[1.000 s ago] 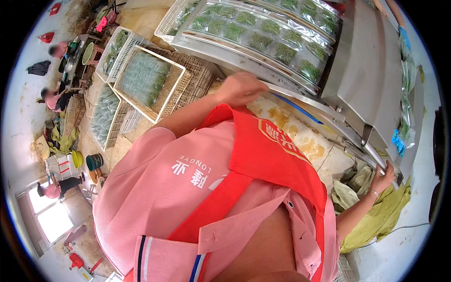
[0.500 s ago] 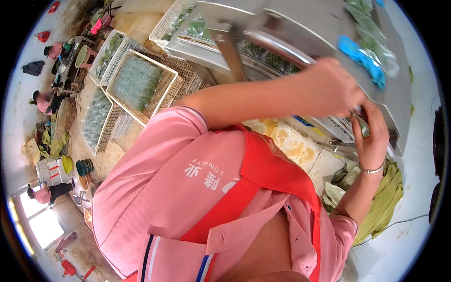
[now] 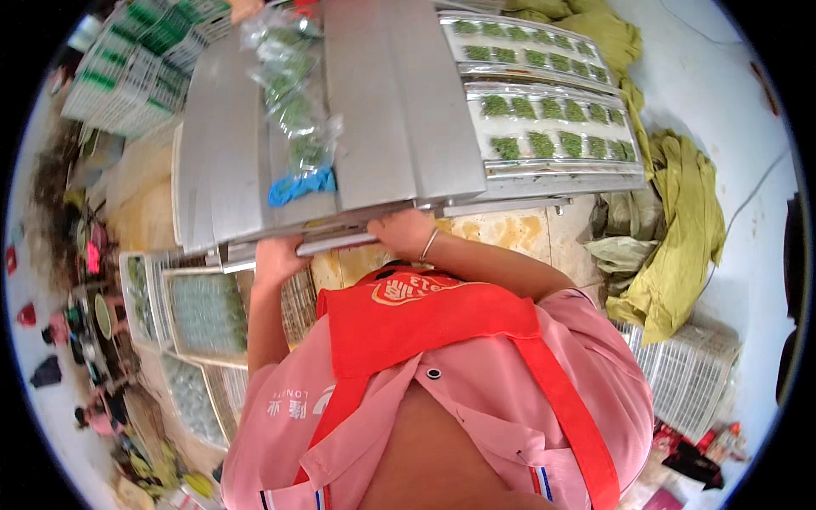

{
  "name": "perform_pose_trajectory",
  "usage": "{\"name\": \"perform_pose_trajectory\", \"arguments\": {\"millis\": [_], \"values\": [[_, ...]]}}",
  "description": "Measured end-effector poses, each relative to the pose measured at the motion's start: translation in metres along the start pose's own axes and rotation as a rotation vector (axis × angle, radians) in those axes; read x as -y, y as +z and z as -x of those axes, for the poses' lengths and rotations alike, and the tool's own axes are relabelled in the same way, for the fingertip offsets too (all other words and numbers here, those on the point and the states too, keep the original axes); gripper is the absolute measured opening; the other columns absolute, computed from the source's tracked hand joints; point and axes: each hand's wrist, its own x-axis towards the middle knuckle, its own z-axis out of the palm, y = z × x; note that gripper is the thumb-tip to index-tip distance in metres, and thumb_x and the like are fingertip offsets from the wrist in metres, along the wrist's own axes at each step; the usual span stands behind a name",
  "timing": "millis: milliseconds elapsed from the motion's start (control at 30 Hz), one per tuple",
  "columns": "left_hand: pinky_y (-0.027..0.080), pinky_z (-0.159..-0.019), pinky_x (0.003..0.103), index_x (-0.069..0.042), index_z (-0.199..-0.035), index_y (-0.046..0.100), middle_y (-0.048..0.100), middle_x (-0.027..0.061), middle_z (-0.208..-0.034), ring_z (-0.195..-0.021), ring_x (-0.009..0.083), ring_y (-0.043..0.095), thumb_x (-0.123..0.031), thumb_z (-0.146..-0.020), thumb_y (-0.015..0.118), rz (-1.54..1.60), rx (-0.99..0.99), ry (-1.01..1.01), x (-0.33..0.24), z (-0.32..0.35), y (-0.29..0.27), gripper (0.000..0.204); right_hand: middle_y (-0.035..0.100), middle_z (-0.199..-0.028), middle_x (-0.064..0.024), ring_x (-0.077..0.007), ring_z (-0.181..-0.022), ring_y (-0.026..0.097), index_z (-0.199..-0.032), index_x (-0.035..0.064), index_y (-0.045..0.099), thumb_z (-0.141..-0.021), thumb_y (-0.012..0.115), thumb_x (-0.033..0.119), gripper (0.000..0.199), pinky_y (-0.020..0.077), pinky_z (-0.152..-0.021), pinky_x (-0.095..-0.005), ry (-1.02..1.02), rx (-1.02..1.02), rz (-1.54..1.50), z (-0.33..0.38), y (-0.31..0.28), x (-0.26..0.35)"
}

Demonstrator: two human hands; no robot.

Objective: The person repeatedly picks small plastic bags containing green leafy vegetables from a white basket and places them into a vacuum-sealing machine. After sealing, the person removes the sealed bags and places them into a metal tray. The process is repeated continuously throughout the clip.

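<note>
A stainless steel machine lid [image 3: 382, 110] lies flat in front of me. My left hand [image 3: 279, 255] grips its front edge from below. My right hand [image 3: 405, 231], with a thin bracelet on the wrist, holds the same front edge a little to the right. On top of the lid lie clear bags of green vegetables [image 3: 293, 102] and a blue bundle [image 3: 302, 185]. To the right of the lid, the machine's open bed [image 3: 561, 174] shows rows of sealed green packs [image 3: 552, 127]. I wear a pink shirt and a red apron.
Framed trays of green packs [image 3: 204, 314] sit low on my left. Stacked green-and-white boxes [image 3: 127, 72] stand at the upper left. Yellow-green cloth [image 3: 680, 221] is heaped on the right, above white plastic crates [image 3: 688, 382]. Other people [image 3: 93, 416] are at the far left.
The lid has moved from one side of the machine to the other, which uncovers a bed of sealed packs. My left hand has left the bed and joined my right hand on the lid's edge.
</note>
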Motion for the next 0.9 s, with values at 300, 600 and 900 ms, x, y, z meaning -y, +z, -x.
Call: {"name": "perform_pose_trajectory", "arguments": {"millis": [300,600,900], "values": [[0.05,-0.061,0.037,-0.009,-0.084,0.063,0.066,0.0076,-0.083,-0.072,0.0267,0.063,-0.021,-0.066,0.074,0.384,-0.293,0.556,-0.053,-0.03,-0.013,0.024,0.063,-0.091,-0.0127,-0.0278,-0.08,0.062,-0.096,0.0037,0.059,-0.077,0.067,0.019,0.026,0.0518,-0.068,-0.0333,0.062,-0.471,-0.742,0.016,-0.02,-0.002],[0.038,-0.094,0.042,-0.004,-0.111,0.053,0.051,0.0151,-0.123,-0.115,0.0326,0.047,-0.023,-0.078,0.065,0.596,-0.21,0.629,-0.219,-0.142,0.028,0.039,0.064,-0.084,-0.0095,-0.0162,-0.068,0.062,-0.099,0.0,0.059,-0.091,0.05,0.015,0.019,0.0521,-0.061,-0.0265,0.747,-1.076,-1.641,0.11,-0.061,-0.186],[0.027,-0.103,0.046,-0.007,-0.125,0.047,0.036,0.0159,-0.139,-0.127,0.0351,0.033,-0.034,-0.083,0.059,0.237,-0.296,0.313,-0.355,-0.268,0.117,0.052,0.043,-0.125,-0.0236,-0.0303,-0.106,0.053,-0.128,-0.006,0.037,-0.09,0.052,0.019,0.048,0.0476,-0.088,-0.0366,0.574,-1.432,-1.826,0.258,-0.108,-0.447]]}}
